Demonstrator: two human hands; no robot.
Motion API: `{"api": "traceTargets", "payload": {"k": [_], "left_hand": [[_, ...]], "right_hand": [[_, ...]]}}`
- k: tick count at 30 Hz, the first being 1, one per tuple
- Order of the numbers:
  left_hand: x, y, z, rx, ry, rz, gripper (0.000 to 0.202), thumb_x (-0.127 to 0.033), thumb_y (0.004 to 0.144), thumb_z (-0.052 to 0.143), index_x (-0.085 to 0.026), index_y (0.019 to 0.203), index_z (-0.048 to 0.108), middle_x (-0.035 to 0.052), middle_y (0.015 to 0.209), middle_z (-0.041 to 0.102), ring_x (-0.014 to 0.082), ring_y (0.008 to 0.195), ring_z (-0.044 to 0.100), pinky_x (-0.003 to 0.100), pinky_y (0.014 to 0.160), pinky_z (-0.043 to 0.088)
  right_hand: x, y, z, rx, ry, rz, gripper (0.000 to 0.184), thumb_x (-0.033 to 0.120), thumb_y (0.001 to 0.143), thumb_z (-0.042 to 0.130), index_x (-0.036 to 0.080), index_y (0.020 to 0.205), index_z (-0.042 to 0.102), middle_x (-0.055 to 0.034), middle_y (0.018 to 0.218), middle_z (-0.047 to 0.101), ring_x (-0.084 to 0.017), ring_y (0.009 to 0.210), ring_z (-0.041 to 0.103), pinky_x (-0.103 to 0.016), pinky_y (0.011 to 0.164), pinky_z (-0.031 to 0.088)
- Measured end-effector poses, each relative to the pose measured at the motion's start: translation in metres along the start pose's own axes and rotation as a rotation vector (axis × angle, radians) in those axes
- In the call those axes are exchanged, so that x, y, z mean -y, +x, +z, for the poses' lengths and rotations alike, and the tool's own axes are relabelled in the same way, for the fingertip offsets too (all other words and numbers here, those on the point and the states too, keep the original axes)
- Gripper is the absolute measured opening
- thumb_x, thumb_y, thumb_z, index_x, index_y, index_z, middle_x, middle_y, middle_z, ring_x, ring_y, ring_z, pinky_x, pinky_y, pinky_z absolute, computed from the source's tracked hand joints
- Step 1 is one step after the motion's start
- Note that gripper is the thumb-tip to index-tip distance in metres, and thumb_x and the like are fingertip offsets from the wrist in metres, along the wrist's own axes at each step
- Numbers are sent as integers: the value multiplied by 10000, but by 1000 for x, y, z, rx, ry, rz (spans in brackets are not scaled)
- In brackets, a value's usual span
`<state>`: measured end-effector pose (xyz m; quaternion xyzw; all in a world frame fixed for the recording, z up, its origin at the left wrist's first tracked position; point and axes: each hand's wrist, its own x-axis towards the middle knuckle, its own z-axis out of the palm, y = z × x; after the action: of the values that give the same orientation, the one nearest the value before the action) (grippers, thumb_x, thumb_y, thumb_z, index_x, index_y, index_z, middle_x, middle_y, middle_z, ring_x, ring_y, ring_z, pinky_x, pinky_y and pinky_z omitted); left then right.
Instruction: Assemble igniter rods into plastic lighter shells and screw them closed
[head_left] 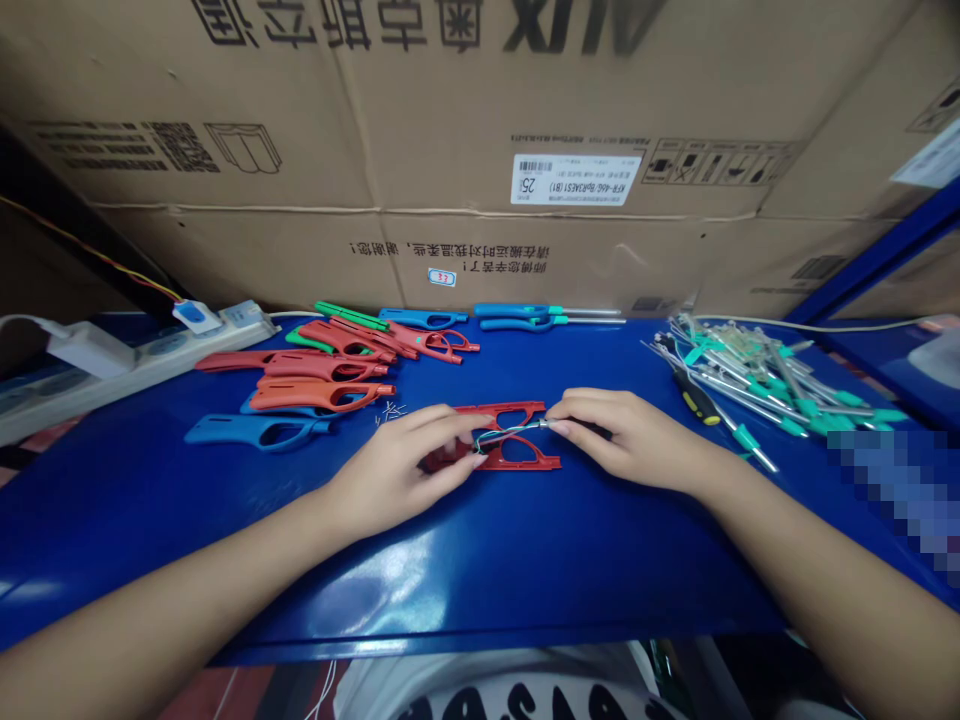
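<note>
Over the middle of the blue table, my left hand (412,462) pinches the dark end of a thin wired piece (514,431), most of that end hidden by the fingers. The piece's other end, a small metallic tip, is between the thumb and forefinger of my right hand (616,432). A white or pale green wire runs along it between the hands. Directly beneath lie two red lighter shell halves (536,463), side by side with their looped trigger openings toward the right. My left fingers cover their left portions.
Red, orange, blue and green lighter shells (322,395) are piled at left; blue lighters with metal rods (517,318) lie behind. At right are metal tubes with green ends (787,385) and a black-yellow screwdriver (697,398). A power strip (172,350) borders the left; cardboard (442,130) stands behind.
</note>
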<state>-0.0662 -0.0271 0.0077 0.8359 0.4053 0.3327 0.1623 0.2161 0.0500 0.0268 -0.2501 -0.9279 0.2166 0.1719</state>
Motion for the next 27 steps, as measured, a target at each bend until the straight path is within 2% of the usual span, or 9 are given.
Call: {"api": "traceTargets", "payload": {"k": [3,8,11,14,16,18,21,23,27], "left_hand": [[3,-1,1,16,17,-40,435,-244,918,691,-227,1340,587,15,948,635,103,755,619,217,706,542],[7,-3,2,-17,81,32,373,-135,926,638,-211,1291,613,10,932,671,94,759,623,211,751,534],[4,-2,2,-50,57,69,337,-113,914,644,-190,1241,641,27,973,704,86,739,628,198,738,534],[-1,0,2,-73,-24,53,257,-126,921,647,-174,1170,687,44,1005,734,93,747,659,199,725,541],[-4,2,1,-84,-91,30,191,-147,929,650,-179,1101,726,45,988,752,115,807,693,214,752,551],[-4,4,1,-90,-148,-15,151,-167,935,651,-185,1046,751,42,957,766,131,835,712,226,762,559],[-3,5,2,-68,-187,-111,147,-204,922,675,-182,1037,763,48,940,773,131,756,711,228,680,558],[-2,5,3,-50,-182,-153,170,-222,909,693,-179,1057,762,58,965,775,133,723,705,230,634,548],[3,4,4,-33,-105,-125,189,-219,938,650,-175,1088,757,75,1007,771,157,821,719,266,724,572]], "right_hand": [[0,0,-1,-20,-3,-2,249,322,1042,466,182,1070,669,-49,983,686,-154,883,628,-276,796,459],[2,1,-4,19,-5,37,243,334,1046,453,199,1097,648,-47,1054,696,-164,950,633,-292,838,455],[4,0,-9,128,41,151,205,364,1028,484,218,1115,598,-8,938,690,-140,796,615,-272,706,442],[7,-2,-13,249,101,225,151,355,985,556,212,1032,560,34,766,624,-118,630,521,-249,570,368],[7,-3,-16,272,126,206,133,336,967,580,203,965,571,28,765,606,-118,646,507,-248,582,371],[8,-3,-18,264,147,163,150,344,965,582,197,947,607,1,847,619,-126,717,530,-255,636,404],[7,-3,-20,262,180,113,210,379,978,563,195,973,664,-36,984,636,-145,833,569,-278,734,444],[7,-3,-21,269,191,107,236,391,984,554,195,985,686,-44,1001,647,-152,861,584,-288,765,454],[7,-4,-21,244,182,153,231,396,960,589,197,1024,688,-42,955,675,-155,807,589,-283,712,457]]}}
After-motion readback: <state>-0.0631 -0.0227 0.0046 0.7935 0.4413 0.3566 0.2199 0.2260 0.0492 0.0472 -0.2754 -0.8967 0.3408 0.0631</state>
